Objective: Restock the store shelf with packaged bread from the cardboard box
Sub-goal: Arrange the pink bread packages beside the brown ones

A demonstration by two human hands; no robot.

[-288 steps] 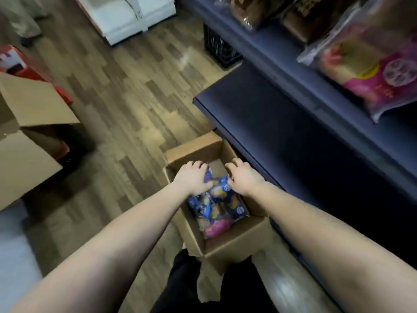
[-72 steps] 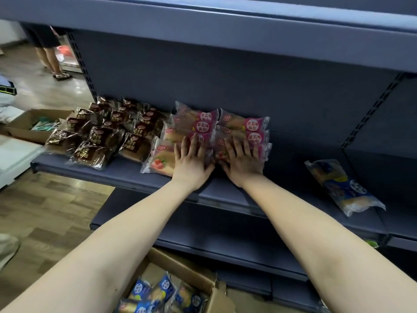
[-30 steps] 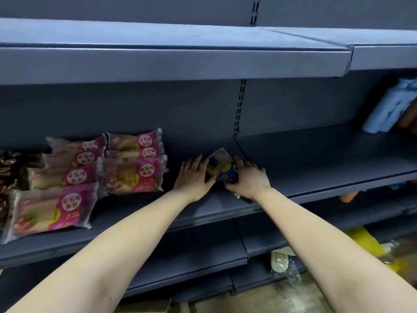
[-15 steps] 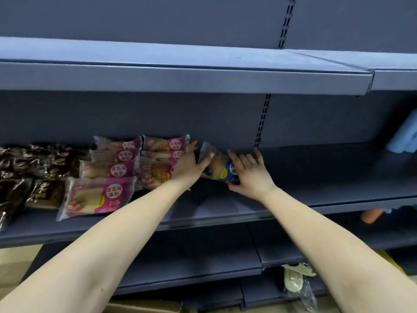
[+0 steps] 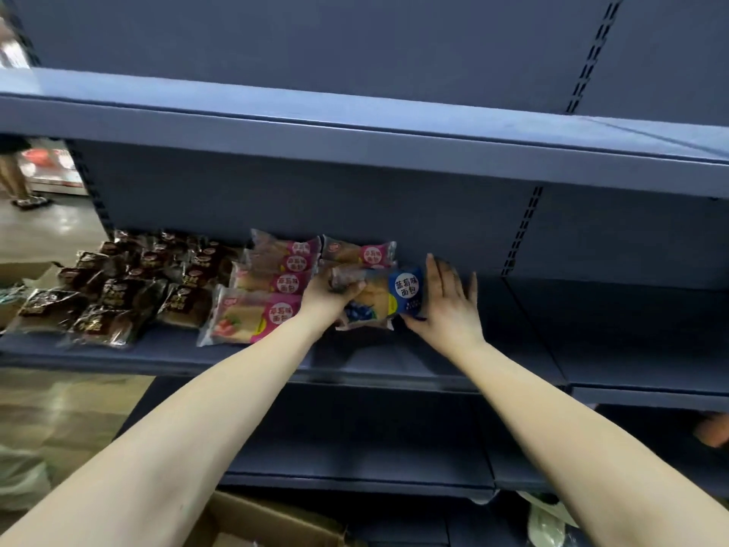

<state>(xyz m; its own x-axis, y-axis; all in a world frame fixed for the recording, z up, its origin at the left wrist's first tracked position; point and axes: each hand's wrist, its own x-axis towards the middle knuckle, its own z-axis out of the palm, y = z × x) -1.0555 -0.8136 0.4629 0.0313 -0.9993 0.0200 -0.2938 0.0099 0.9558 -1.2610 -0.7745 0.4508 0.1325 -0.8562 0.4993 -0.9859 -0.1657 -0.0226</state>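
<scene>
Left grip point(image 5: 330, 296) pinches the bread packet point(image 5: 390, 300), right grip point(image 5: 447, 305) flat-fingered against it; seemingly light, squashy, slippery: hold the ends

Round label on the blue pkt point(image 5: 394, 298) I'm holding reads 蓝莓味面包; the pink pkts point(image 5: 252, 315) beside it say 草莓味面包. Print on the brown pkts point(image 5: 114, 298) is too blurry to read tbh.

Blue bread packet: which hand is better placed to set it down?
Probably the left hand: it grips the blue bread packet beside the pink packets; the right hand only touches its other end.
</scene>
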